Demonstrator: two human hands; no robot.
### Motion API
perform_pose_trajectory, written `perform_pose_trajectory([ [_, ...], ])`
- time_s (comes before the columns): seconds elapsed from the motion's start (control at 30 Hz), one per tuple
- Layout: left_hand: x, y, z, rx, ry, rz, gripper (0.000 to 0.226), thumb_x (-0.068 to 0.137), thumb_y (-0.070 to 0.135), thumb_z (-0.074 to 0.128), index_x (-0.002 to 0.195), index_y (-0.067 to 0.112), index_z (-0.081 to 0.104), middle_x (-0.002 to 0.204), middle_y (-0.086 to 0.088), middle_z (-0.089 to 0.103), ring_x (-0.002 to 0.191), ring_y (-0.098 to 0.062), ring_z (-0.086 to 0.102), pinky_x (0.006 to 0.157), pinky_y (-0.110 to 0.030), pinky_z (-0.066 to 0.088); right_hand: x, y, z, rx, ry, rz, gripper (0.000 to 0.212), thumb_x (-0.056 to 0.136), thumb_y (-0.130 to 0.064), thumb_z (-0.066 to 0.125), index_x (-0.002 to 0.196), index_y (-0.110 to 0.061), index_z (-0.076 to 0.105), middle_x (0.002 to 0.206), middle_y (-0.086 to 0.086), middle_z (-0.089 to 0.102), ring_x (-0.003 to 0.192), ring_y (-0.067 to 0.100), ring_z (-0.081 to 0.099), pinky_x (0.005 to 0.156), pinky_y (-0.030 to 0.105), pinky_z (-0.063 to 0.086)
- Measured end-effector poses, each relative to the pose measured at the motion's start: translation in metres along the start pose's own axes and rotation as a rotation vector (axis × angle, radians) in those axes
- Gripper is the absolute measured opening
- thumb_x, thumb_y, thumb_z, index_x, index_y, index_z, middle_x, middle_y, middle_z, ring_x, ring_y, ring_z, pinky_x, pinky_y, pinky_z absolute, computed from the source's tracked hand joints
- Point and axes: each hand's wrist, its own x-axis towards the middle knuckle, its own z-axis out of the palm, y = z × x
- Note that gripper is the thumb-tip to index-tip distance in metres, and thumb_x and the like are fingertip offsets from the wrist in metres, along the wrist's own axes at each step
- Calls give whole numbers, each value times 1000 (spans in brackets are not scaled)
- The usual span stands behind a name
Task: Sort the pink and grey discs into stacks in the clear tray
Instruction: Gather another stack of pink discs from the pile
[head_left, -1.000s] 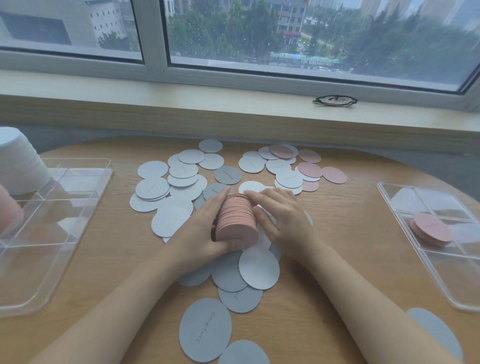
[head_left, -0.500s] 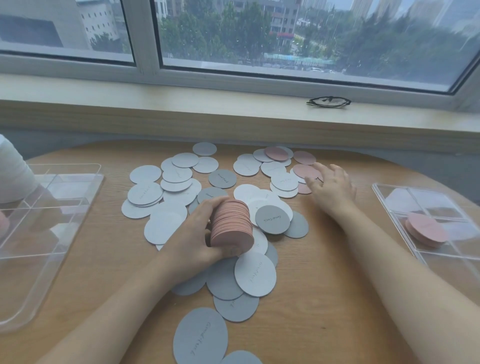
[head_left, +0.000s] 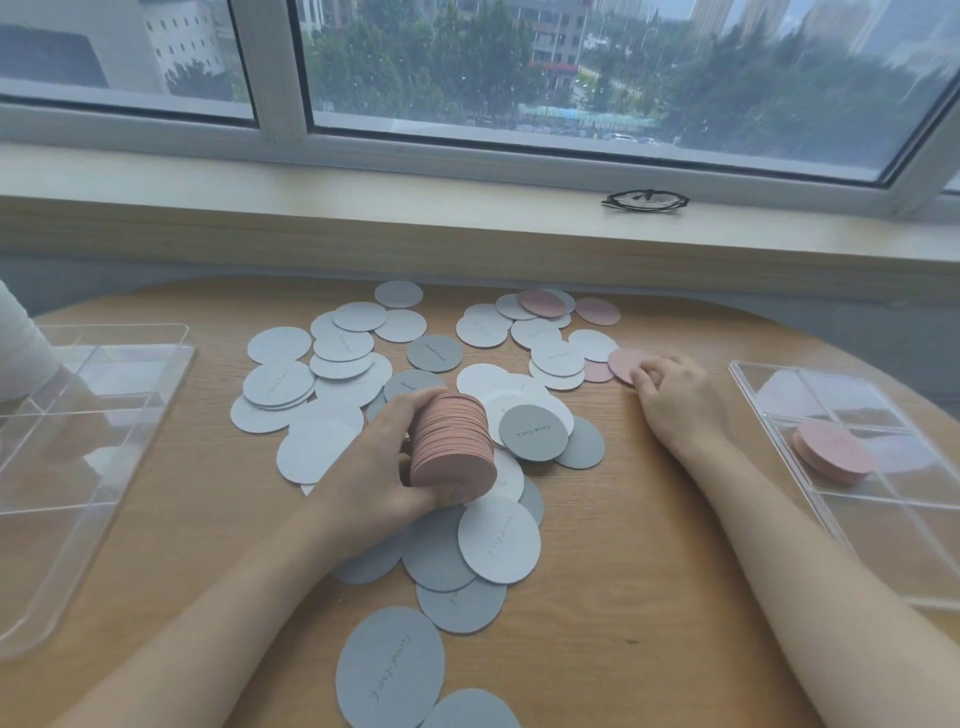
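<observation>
My left hand (head_left: 379, 467) grips a thick stack of pink discs (head_left: 452, 449), tilted on its side over the middle of the pile. My right hand (head_left: 675, 395) rests on the table to the right, its fingertips pinching the edge of a single pink disc (head_left: 623, 362). Several grey and pale discs (head_left: 337, 364) lie scattered across the wooden table (head_left: 623, 571), with a few more pink discs (head_left: 543, 303) at the back. A clear tray (head_left: 857, 499) at the right holds a short pink stack (head_left: 831, 457).
A second clear tray (head_left: 78, 441) with dividers sits at the left, with a white stack (head_left: 21, 348) at its far corner. Behind the table runs a pale window sill (head_left: 363, 218) with a pair of glasses (head_left: 645, 200) on it.
My right hand left the pink stack, moved right to the loose pink discs and now pinches one. My left hand keeps holding the stack in place.
</observation>
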Motion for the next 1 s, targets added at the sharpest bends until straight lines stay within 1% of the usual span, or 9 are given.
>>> perform_pose_trajectory([
  [0.07,0,1,0,10,6,0,90,70,35,91,142,45,38,130,27,52,118,3,53,93,-29,55,-11,-1,-5,41,42,10,27,95,-38,59,99,-14,68,112,4,57,112,26,52,84,35,42],
  [0.13,0,2,0,8,10,-4,90,71,32,91,143,42,39,131,24,52,117,5,53,92,-26,54,-19,0,-8,71,34,5,24,89,-35,69,90,-12,64,107,3,55,111,25,49,83,33,37],
  [0.3,0,2,0,5,9,-6,91,70,31,91,144,40,39,131,22,53,117,6,52,92,-22,53,-30,-2,-16,-28,-63,93,37,86,-43,69,113,-21,58,120,6,53,119,28,42,98,38,32],
  [0.4,-1,1,-1,-15,-2,-15,91,69,32,92,143,42,39,131,22,53,116,5,54,92,-23,54,-33,-9,-20,-44,-63,135,36,82,-41,74,110,-27,57,117,3,53,117,28,46,99,40,34],
  [0.53,-1,3,-1,-51,-20,-9,90,69,27,92,142,40,40,129,23,54,116,5,55,89,-19,53,-45,-20,-25,327,-28,103,34,77,-11,76,103,-25,59,108,0,50,101,21,54,75,24,44],
  [0.6,-1,3,-1,-66,-31,-6,89,70,25,92,141,40,41,127,26,54,117,4,55,88,-18,53,-53,-32,-32,489,28,34,35,78,-3,71,102,-26,59,102,-2,55,94,19,56,69,26,48],
  [0.7,-1,3,-2,-76,-46,-8,88,70,23,92,140,40,43,126,27,55,119,0,56,89,-19,53,-66,-65,-39,637,78,-109,37,81,-3,69,103,-32,63,99,-8,61,91,12,58,77,32,53],
  [0.83,0,3,-2,-82,-60,-8,88,69,19,92,142,35,44,127,20,57,118,-1,58,85,-19,53,-89,-113,-25,833,-5,-281,35,82,0,68,105,-27,68,107,-7,66,104,15,63,89,36,52],
  [1.0,1,2,-1,-101,-65,-4,89,69,17,92,141,40,43,127,16,59,110,-7,65,82,-20,54,-107,-141,-2,1047,-200,-307,22,89,8,60,100,-9,68,100,5,72,98,20,69,83,39,57],
])
